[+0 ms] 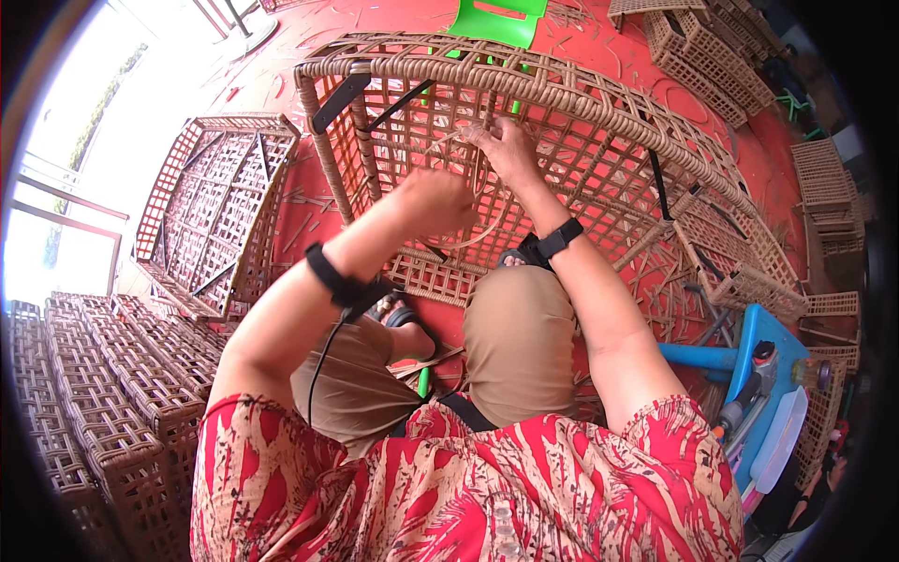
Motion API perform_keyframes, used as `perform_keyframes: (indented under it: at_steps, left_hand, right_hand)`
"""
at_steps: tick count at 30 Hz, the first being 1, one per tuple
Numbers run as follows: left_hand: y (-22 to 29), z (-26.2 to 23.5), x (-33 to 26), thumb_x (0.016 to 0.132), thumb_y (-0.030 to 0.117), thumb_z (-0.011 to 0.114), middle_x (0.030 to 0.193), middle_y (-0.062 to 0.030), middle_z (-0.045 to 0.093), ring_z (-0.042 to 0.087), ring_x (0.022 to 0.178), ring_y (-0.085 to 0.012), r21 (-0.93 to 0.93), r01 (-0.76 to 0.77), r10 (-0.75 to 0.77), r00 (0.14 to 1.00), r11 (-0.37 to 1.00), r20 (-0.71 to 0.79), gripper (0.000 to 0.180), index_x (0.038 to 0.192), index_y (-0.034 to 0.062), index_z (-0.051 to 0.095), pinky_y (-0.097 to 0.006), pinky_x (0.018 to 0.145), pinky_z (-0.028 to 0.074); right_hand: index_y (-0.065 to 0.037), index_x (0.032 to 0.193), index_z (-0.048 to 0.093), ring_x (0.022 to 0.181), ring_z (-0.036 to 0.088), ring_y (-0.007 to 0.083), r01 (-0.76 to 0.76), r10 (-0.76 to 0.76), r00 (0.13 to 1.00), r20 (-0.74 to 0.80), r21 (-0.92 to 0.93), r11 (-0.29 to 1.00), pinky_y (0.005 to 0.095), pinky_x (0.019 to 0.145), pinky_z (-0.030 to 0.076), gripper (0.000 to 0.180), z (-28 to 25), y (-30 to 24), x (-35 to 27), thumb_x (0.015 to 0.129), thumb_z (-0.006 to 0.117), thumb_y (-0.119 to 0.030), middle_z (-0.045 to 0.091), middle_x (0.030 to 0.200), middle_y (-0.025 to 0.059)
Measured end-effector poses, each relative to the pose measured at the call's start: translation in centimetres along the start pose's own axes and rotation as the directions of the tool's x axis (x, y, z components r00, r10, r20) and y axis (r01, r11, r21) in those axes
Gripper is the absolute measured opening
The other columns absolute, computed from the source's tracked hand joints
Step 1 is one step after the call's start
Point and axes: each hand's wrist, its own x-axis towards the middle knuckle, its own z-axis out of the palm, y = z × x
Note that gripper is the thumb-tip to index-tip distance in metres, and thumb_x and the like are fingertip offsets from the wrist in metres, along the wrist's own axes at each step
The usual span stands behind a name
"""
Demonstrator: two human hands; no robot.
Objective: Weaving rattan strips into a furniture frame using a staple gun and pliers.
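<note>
A large woven wicker panel [552, 92] with a thick wrapped rim and black metal braces stands tilted in front of my knees. My right hand [507, 150] is at its inner lattice, thumb and fingers pinched on a thin tan weaving strand [500, 220]. This strand hangs in loose loops between my hands. My left hand [436, 200], slightly blurred, is closed in a fist to the left of the loops and nearer to me. Its fingertips are turned away, so whatever it grips is hidden.
Another woven panel [211, 201] leans at the left, above stacked wicker pieces [112, 403]. A smaller wicker piece [735, 248] lies at the right, near a blue stool [763, 351] holding tools. A green chair [496, 23] stands beyond. Strand scraps litter the red floor [304, 239].
</note>
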Motion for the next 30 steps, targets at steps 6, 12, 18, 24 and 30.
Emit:
perform_keyframes:
  at_steps: [6,12,18,24,30]
  left_hand:
    - [8.4,-3.0,-13.9,0.081,0.034,0.066,0.064,-0.0126,0.06,0.062,0.061,-0.0328,-0.42,-0.05,0.156,0.962,0.906,0.222,0.027,0.078,0.0072,0.063,-0.042,0.057,0.049]
    - [10.5,-7.4,-15.9,0.084,0.043,0.065,0.063,-0.0136,0.059,0.061,0.061,-0.0324,-0.648,-0.254,0.444,0.884,0.718,0.145,0.041,0.074,0.0033,0.061,-0.042,0.055,0.046]
    - [-0.7,-3.8,-2.3,0.093,0.036,0.054,0.068,-0.0088,0.061,0.057,0.063,-0.0141,-0.535,0.136,-0.211,0.974,0.834,-0.082,0.039,0.094,-0.0015,0.064,-0.033,0.06,0.046]
    - [-8.0,3.1,8.8,0.083,0.001,0.054,0.085,-0.0088,0.066,0.061,0.078,-0.0139,-0.489,-0.154,-0.088,0.896,0.859,-0.436,0.031,0.113,-0.0007,0.06,-0.03,0.071,0.048]
    - [-8.8,3.9,9.8,0.081,-0.001,0.056,0.092,-0.0047,0.067,0.061,0.081,-0.0118,-0.778,-0.134,-0.128,0.956,0.614,-0.265,0.034,0.115,0.0,0.059,-0.027,0.073,0.049]
  right_hand:
    - [-0.004,0.085,0.067,0.07,0.065,0.0317,0.045,-0.048,0.998,-0.047,-0.061,0.997,0.0402,0.064,0.049,0.032,0.4,-0.3,-0.5,0.076,0.069,-0.034,0.066,0.074,0.0167]
    - [-0.006,0.085,0.068,0.067,0.063,0.031,-0.003,-0.008,0.998,-0.06,-0.176,0.984,0.0401,0.063,0.048,0.03,-1.1,-1.9,-1.9,0.079,0.066,-0.035,0.064,0.07,0.0161]
    - [-0.004,0.09,0.068,0.065,0.062,0.0223,0.067,-0.065,0.997,-0.04,0.031,0.997,0.0341,0.064,0.048,0.021,-0.6,1.8,-0.9,0.084,0.065,-0.024,0.065,0.07,0.0092]
    - [-0.003,0.103,0.063,0.076,0.062,0.0097,-0.244,0.185,0.969,0.167,0.781,0.574,0.0239,0.071,0.051,0.017,0.2,3.5,-1.9,0.09,0.059,-0.013,0.066,0.087,0.0023]
    - [-0.006,0.099,0.064,0.069,0.061,0.0094,-0.296,0.286,0.946,0.153,0.767,0.569,0.0229,0.062,0.049,0.015,0.4,2.3,-2.2,0.09,0.061,-0.017,0.066,0.085,0.0009]
